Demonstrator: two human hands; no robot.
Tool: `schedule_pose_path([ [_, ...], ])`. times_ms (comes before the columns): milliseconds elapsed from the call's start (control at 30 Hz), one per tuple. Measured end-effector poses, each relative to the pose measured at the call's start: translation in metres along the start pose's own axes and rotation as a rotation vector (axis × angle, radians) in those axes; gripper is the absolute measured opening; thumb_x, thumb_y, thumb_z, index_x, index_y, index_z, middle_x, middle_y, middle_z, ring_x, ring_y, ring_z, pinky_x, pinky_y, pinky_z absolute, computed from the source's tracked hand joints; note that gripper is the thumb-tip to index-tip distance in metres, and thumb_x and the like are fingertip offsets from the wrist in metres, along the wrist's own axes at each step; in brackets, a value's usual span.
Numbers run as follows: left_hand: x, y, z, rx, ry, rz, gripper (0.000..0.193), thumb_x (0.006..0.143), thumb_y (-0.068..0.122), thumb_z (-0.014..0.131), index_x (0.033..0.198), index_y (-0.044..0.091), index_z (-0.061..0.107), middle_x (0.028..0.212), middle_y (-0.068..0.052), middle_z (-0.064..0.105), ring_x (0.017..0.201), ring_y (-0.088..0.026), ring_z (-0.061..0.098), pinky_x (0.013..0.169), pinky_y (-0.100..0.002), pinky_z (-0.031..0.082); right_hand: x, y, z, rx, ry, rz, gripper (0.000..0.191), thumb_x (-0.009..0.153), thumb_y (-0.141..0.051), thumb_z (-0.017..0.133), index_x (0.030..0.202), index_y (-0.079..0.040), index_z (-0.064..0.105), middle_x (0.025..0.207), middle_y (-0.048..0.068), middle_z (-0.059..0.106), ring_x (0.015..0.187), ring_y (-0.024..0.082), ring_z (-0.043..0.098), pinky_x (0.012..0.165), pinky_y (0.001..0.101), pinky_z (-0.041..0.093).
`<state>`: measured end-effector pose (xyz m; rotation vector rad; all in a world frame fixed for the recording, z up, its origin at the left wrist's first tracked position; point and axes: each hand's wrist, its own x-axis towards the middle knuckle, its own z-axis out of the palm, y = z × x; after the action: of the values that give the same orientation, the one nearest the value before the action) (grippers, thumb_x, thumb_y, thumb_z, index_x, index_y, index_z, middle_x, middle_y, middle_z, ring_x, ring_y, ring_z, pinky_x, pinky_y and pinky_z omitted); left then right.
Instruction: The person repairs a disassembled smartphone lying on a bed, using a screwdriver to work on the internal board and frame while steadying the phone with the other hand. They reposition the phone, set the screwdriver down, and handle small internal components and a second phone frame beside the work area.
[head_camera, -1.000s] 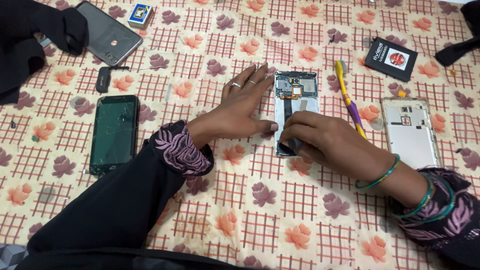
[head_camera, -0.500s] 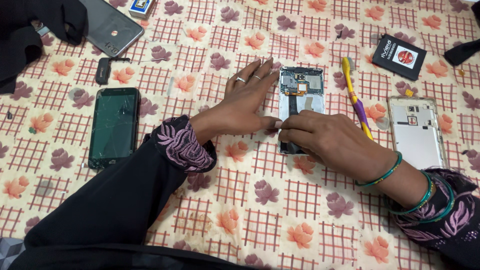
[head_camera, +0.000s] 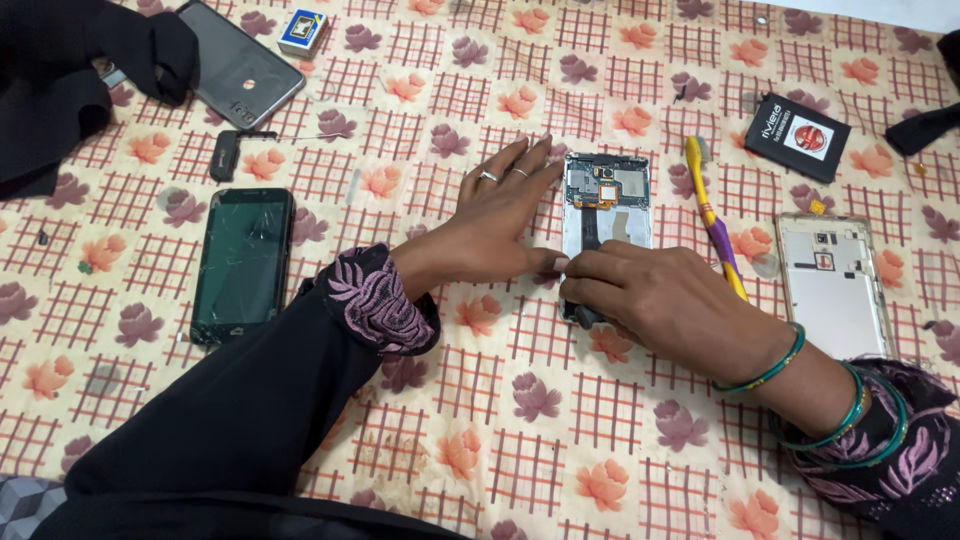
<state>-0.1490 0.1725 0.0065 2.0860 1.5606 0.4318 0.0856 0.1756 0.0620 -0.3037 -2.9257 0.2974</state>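
— Two hands on one opened phone (head_camera: 606, 215), is that right?

— Yes. It lies back-off, circuit side up, just right of the middle of the flowered cloth (head_camera: 500, 430).

— What is the left hand (head_camera: 500, 215) doing?

— It lies flat against the phone's left edge, fingers (head_camera: 520, 165) stretched out and slightly spread, two rings showing. It pinches nothing.

— And the right hand (head_camera: 655, 300)?

— It covers the phone's near end, fingers curled and pressed together, tips down on the lower part of the board. Whether something small sits under them I cannot tell.

— What lies around?

— Just right of the phone, a toothbrush (head_camera: 715, 220) with a yellow and purple handle. Further right, a pale back cover (head_camera: 835, 285), inside up. Beyond that, far right, a small black box (head_camera: 797, 136).

— On the left?

— A dark phone with a cracked screen (head_camera: 243, 262), well apart from the hands. Farther off, a grey phone (head_camera: 238, 68) face down, a little blue box (head_camera: 301, 30), and black fabric (head_camera: 70, 70) in the far left corner.
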Motion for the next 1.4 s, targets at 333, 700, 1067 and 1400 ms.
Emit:
schedule_pose_path([
  [333,-0.002,0.0,-0.001,-0.014,-0.006,0.012,0.111,0.074,0.047,0.083,0.158,0.005,0.024,0.169,-0.021,0.011,0.157,-0.038,0.001,0.122,-0.058,0.003,-0.011,0.019,-0.015,0.173,0.008,0.24,0.041,0.067,0.002,0.08,0.106,-0.007,0.07,0.11,0.007,0.069,0.087,0.026,0.073,0.072,0.0369,0.06],
  [700,-0.002,0.001,-0.001,-0.004,-0.017,0.004,0.111,0.075,0.047,0.082,0.159,0.005,0.023,0.169,-0.02,0.011,0.157,-0.038,0.0,0.121,-0.059,0.003,-0.008,0.017,-0.009,0.268,0.063,0.136,0.042,0.069,0.006,0.075,0.109,-0.006,0.069,0.11,0.007,0.068,0.094,0.028,0.072,0.076,0.0367,0.06],
  [1067,0.001,-0.003,0.004,0.008,0.019,0.033,0.111,0.075,0.047,0.083,0.158,0.003,0.024,0.169,-0.021,0.011,0.157,-0.037,0.001,0.121,-0.06,0.003,-0.004,0.005,0.0,0.034,0.037,-0.013,0.039,0.075,-0.008,0.07,0.113,-0.004,0.067,0.114,0.009,0.068,0.1,0.03,0.069,0.073,0.0386,0.058],
  [1400,0.002,-0.002,0.003,-0.001,0.015,0.013,0.113,0.073,0.046,0.084,0.159,0.004,0.024,0.169,-0.019,0.011,0.157,-0.037,0.001,0.121,-0.06,0.003,-0.001,-0.002,-0.003,-0.091,0.005,-0.036,0.037,0.079,-0.011,0.068,0.115,-0.002,0.068,0.114,0.01,0.069,0.097,0.028,0.069,0.065,0.0389,0.058],
])
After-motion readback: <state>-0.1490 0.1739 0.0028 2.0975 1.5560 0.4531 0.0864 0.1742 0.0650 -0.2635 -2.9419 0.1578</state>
